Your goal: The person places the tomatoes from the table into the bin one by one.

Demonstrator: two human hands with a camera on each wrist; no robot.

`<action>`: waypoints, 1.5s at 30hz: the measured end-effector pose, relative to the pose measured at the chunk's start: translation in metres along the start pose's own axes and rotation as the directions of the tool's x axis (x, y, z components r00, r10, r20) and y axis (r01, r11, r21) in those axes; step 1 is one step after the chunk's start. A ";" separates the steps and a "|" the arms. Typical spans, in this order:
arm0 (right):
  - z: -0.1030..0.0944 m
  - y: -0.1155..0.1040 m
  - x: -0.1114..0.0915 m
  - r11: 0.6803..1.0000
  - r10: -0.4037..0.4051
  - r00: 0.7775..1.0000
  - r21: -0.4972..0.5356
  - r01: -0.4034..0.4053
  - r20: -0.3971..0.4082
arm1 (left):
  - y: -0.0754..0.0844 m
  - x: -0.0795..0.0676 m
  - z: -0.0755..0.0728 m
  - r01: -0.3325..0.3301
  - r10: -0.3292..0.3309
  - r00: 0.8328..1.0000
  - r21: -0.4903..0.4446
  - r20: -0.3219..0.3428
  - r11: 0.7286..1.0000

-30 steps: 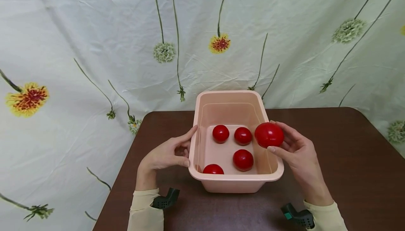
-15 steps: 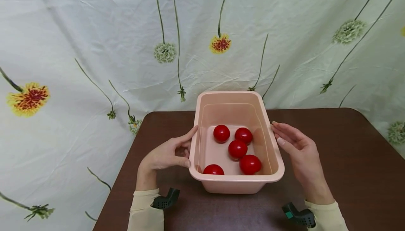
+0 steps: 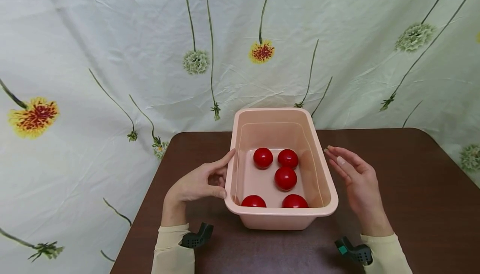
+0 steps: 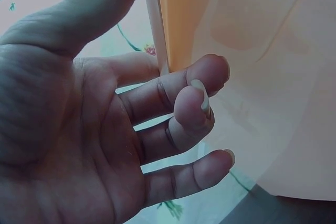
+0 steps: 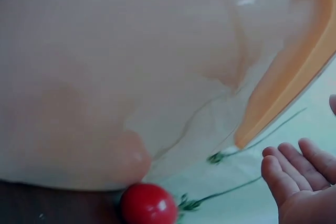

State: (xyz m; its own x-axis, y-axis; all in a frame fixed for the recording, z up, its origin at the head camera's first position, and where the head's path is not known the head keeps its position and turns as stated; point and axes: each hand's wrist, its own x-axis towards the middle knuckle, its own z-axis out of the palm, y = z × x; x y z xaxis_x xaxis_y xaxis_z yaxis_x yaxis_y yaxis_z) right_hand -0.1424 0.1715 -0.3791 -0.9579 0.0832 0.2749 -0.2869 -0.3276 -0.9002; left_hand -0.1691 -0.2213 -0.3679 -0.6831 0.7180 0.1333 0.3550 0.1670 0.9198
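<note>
A pink plastic basin (image 3: 271,212) stands on the table, with several glossy red balls (image 3: 286,178) on its floor; its front wall partly hides the two nearest. My left hand (image 3: 200,181) touches the basin's left rim with spread thumb and forefinger; in the left wrist view its other fingers are loosely bent, holding nothing. Just off the right rim, my right hand (image 3: 357,182) is held in the air with relaxed fingers and nothing in it. The right wrist view shows a red ball (image 5: 148,204) beside the basin's outer wall; I cannot make it out in the head view.
The dark brown table (image 3: 420,190) extends to both sides of the basin and in front of it. A pale cloth (image 3: 161,36) printed with flowers hangs behind the table. Each wrist carries a black camera mount (image 3: 197,235).
My right hand has let go of a red ball into the basin and drawn back to the right. The balls inside have rolled and shifted. My left hand has stayed put.
</note>
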 end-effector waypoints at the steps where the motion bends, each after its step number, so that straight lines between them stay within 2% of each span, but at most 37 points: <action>1: -0.002 0.003 0.001 1.000 0.000 1.000 0.032 0.000 0.004 | 0.000 0.000 0.000 0.001 -0.001 1.000 0.003 -0.001 1.000; 5: -0.012 0.019 0.005 0.990 0.010 1.000 0.142 -0.011 0.007 | 0.000 -0.001 0.000 0.005 -0.005 1.000 0.012 0.001 1.000; 7: -0.017 0.028 0.007 0.988 0.032 0.999 0.153 -0.030 -0.009 | 0.000 -0.001 0.000 0.004 -0.004 1.000 0.015 0.001 1.000; 10: -0.021 0.041 0.009 0.992 0.085 0.996 0.094 -0.082 -0.039 | 0.001 0.000 -0.001 0.007 -0.007 1.000 0.017 0.001 1.000; 13: -0.024 0.051 0.009 0.991 0.131 0.990 -0.027 -0.132 -0.048 | 0.001 0.000 -0.001 0.000 0.000 1.000 0.018 0.007 1.000; 16: -0.026 0.060 0.009 0.968 0.168 0.985 -0.179 -0.174 -0.050 | 0.001 0.000 -0.001 -0.011 0.011 1.000 0.026 0.007 1.000; 19: -0.028 0.069 0.009 0.940 0.221 0.974 -0.256 -0.228 -0.057 | 0.002 0.000 -0.002 -0.015 0.015 1.000 0.026 0.003 1.000; 22: -0.030 0.077 0.009 0.921 0.268 0.961 -0.273 -0.278 -0.073 | 0.002 0.001 -0.002 -0.024 0.024 1.000 0.024 0.008 0.999; 27: -0.032 0.084 0.009 0.901 0.293 0.951 -0.306 -0.309 -0.099 | 0.003 0.001 -0.003 -0.023 0.023 1.000 0.022 0.009 0.999; 31: -0.033 0.087 0.010 0.863 0.288 0.955 -0.414 -0.291 -0.070 | 0.003 0.001 -0.003 -0.012 0.012 1.000 0.012 0.001 1.000; 33: -0.034 0.088 0.011 0.840 0.271 0.962 -0.477 -0.258 -0.044 | 0.003 0.001 -0.002 -0.006 0.006 1.000 0.005 -0.002 1.000; 35: -0.035 0.088 0.014 0.831 0.250 0.968 -0.508 -0.227 -0.022 | 0.003 0.001 -0.002 -0.001 0.001 1.000 -0.003 -0.006 1.000; 39: -0.036 0.091 0.022 0.825 0.259 0.966 -0.519 -0.225 -0.007 | 0.003 0.001 -0.001 0.004 -0.004 1.000 -0.003 -0.011 1.000; 45: -0.040 0.096 0.034 0.810 0.338 0.941 -0.497 -0.310 -0.037 | 0.003 -0.001 0.001 0.005 -0.005 1.000 -0.008 0.003 1.000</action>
State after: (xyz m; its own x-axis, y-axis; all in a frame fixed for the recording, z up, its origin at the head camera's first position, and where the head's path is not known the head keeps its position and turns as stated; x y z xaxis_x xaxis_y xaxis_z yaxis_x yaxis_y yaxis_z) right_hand -0.2029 0.1807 -0.4693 -0.9983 0.0022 -0.0576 0.0571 0.1763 -0.9827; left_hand -0.1670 -0.2212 -0.3659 -0.6828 0.7194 0.1275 0.3466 0.1653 0.9233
